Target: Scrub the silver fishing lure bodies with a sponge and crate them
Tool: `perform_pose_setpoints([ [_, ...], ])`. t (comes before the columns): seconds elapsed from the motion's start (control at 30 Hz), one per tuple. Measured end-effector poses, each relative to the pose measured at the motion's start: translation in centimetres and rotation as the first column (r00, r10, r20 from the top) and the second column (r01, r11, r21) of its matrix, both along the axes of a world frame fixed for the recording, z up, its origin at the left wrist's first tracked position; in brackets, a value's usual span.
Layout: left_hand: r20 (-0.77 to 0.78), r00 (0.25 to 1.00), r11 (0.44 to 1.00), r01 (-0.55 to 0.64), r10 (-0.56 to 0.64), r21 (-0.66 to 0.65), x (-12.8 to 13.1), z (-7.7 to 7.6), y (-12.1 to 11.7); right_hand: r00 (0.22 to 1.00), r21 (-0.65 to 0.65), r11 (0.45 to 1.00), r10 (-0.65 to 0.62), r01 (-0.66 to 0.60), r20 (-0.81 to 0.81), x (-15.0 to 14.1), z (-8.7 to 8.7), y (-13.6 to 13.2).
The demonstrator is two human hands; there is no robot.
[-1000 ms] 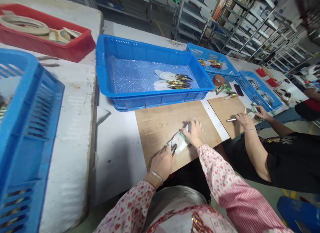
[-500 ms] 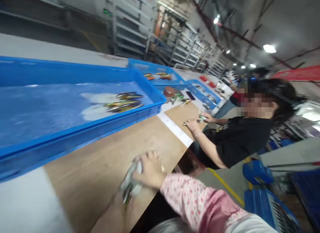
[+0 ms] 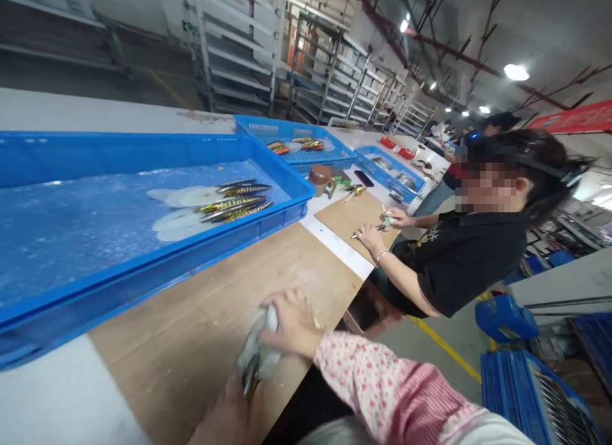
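Observation:
My right hand (image 3: 292, 322) presses down on a whitish, flat piece with a shiny fishing lure (image 3: 255, 362) on the wooden board (image 3: 191, 330); its fingers are curled over the piece. My left hand (image 3: 229, 410) shows only in part at the bottom edge, closed around the lure's near end. Beyond the board stands a blue tray (image 3: 143, 266) holding several striped gold lures (image 3: 234, 206) on white pieces.
A person in a black shirt (image 3: 459, 260) sits to my right at a second wooden board (image 3: 354, 218), hands on a lure. More blue trays (image 3: 296, 145) line the table. A brown tape roll (image 3: 321, 177) lies between. Metal shelving stands behind; blue crates (image 3: 530, 387) on the floor.
The camera has swung from looking down at both hands to the right along the table. My hands have stayed on the lure and white piece; the left hand has come back into view.

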State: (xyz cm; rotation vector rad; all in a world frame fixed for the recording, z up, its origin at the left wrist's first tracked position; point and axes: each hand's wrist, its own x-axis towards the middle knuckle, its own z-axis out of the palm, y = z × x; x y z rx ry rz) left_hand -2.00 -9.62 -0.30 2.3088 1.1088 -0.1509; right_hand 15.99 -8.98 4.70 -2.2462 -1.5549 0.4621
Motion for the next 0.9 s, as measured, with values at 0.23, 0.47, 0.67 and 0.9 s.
perform_pose_setpoints([
  [0.23, -0.073, 0.992, 0.992, -0.110, 0.105, -0.068, 1.4, 3.5, -0.8, 0.997, 0.074, 0.995, 0.057, -0.060, 0.052, -0.4, -0.2, -1.0],
  [0.47, -0.048, 0.990, 0.989, -0.138, 0.136, -0.044, 1.3, 3.4, -1.2, 0.997, 0.104, 0.995, 0.000, -0.007, 0.072, 1.4, -0.3, 0.2],
  [0.67, 0.007, 0.992, 0.990, -0.128, 0.129, -0.065, 1.3, 3.4, -1.1, 0.989, 0.143, 0.979, 0.146, -0.145, 0.004, -0.2, -0.5, -2.0],
  [0.9, 0.001, 0.990, 0.988, -0.142, 0.143, -0.064, 1.2, 3.5, -1.0, 0.998, 0.115, 0.993, -0.007, 0.000, 0.060, 1.1, -0.3, 0.0],
])
